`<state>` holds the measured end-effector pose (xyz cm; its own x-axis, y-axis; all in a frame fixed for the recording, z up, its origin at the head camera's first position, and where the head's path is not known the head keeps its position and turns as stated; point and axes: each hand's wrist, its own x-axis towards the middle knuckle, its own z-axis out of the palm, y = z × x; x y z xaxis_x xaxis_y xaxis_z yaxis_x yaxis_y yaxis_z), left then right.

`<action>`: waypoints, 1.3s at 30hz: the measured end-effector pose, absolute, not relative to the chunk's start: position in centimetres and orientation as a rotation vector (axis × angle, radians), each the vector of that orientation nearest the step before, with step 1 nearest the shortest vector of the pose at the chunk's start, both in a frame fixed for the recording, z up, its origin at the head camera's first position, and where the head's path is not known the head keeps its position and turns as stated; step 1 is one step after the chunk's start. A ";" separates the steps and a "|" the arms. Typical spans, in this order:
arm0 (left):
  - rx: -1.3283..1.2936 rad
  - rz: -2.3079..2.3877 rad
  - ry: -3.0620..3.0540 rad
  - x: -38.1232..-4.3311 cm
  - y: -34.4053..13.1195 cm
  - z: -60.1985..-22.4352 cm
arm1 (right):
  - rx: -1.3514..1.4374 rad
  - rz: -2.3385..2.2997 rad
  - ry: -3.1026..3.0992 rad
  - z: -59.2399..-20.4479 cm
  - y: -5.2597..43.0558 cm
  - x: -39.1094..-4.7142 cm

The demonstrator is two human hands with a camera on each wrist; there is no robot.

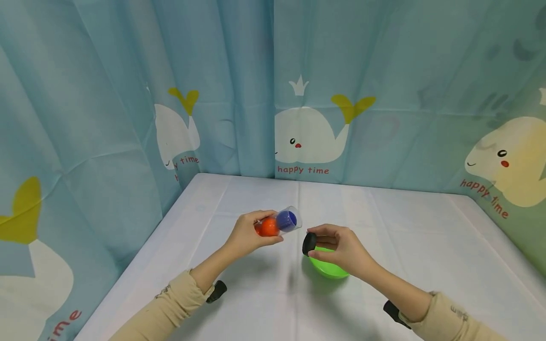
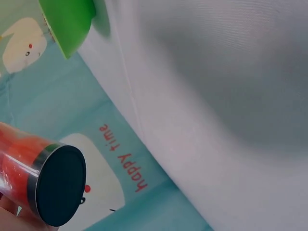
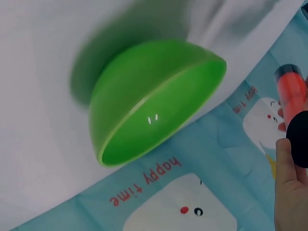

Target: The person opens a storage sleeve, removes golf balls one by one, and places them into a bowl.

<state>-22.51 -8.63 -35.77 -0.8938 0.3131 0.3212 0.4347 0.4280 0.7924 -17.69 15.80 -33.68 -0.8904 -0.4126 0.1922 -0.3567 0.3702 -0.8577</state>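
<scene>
My left hand [image 1: 247, 235] grips a clear tube [image 1: 298, 219], tilted with its mouth toward the right. An orange ball [image 1: 269, 227] and a blue cup-shaped piece [image 1: 286, 220] sit inside it, the blue one nearer the mouth. The tube's black base [image 2: 60, 185] faces the camera in the left wrist view. Between thumb and fingers, my right hand [image 1: 344, 250] pinches a round black lid [image 1: 309, 244], held apart from the tube's mouth. Below that hand stands a green bowl [image 1: 329, 270], partly hidden by it; the right wrist view shows the bowl's inside [image 3: 168, 118] with no objects visible.
A white cloth covers the table [image 1: 256, 303]. Blue curtains [image 1: 239, 57] with printed whales hang along its back and sides. Black devices [image 1: 217, 291] are strapped at both wrists.
</scene>
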 end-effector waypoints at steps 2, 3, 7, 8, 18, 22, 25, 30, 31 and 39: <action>-0.676 -1.472 -2.541 -22.5 -8.7 -35.8 | -0.719 -1.578 2.547 -34.0 15.6 -17.6; -0.675 -1.472 -2.541 -22.5 -8.8 -35.8 | -0.718 -1.574 2.546 -34.2 15.5 -17.5; -0.634 -1.453 -2.549 -22.3 -8.9 -35.8 | -0.729 -1.567 2.541 -34.8 15.0 -17.3; -0.623 -1.448 -2.549 -22.2 -9.0 -35.8 | -0.739 -1.577 2.533 -35.0 14.9 -17.2; -0.639 -1.404 -2.559 -22.5 -9.3 -35.9 | -0.784 -1.645 2.459 -36.8 13.7 -16.8; -0.599 -1.416 -2.558 -22.5 -9.4 -36.0 | -0.797 -1.625 2.473 -37.3 13.3 -16.6; -0.547 -1.441 -2.565 -22.5 -9.4 -36.1 | -0.815 -1.617 2.467 -37.8 13.2 -16.4; -0.505 -1.471 -2.571 -22.4 -9.6 -36.1 | -0.824 -1.610 2.429 -38.7 12.8 -16.1; -0.504 -1.473 -2.570 -22.4 -9.6 -36.1 | -0.822 -1.601 2.425 -38.9 12.7 -16.0; -0.498 -1.439 -2.584 -22.4 -9.9 -36.0 | -0.873 -1.535 2.423 -39.9 12.2 -16.1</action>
